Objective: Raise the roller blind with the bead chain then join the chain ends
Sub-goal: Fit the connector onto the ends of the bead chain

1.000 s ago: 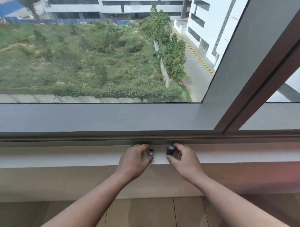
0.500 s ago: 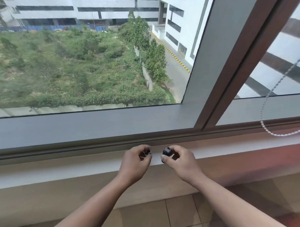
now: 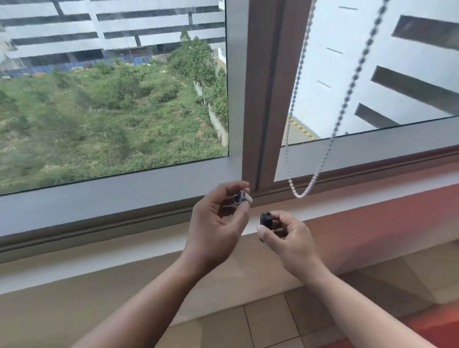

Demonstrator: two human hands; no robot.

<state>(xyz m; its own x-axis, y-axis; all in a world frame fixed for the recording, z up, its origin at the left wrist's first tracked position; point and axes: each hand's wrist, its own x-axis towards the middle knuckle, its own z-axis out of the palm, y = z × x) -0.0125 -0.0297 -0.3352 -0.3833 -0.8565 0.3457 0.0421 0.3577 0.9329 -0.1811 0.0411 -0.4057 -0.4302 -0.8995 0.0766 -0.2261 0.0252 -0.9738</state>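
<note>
At grey-framed glass window (image 3: 145, 176), blind not in frame. White beaded plastic chain (image 3: 325, 153) hangs as limp loop right of brown mullion (image 3: 262, 97), bottom just above pale sill (image 3: 116, 250); looks light, floppy, slippery, so pinch several beads. Left hand (image 3: 216, 225) pinches small dark connector half (image 3: 240, 197); right hand (image 3: 288, 238) pinches dark cylindrical connector piece (image 3: 265, 220). Pieces near, apart.

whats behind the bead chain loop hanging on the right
Behind the bead chain is the right window pane, with a white building outside, and lower down the grey window frame. The chain's top runs out of view, so the blind itself cannot be seen.
</note>
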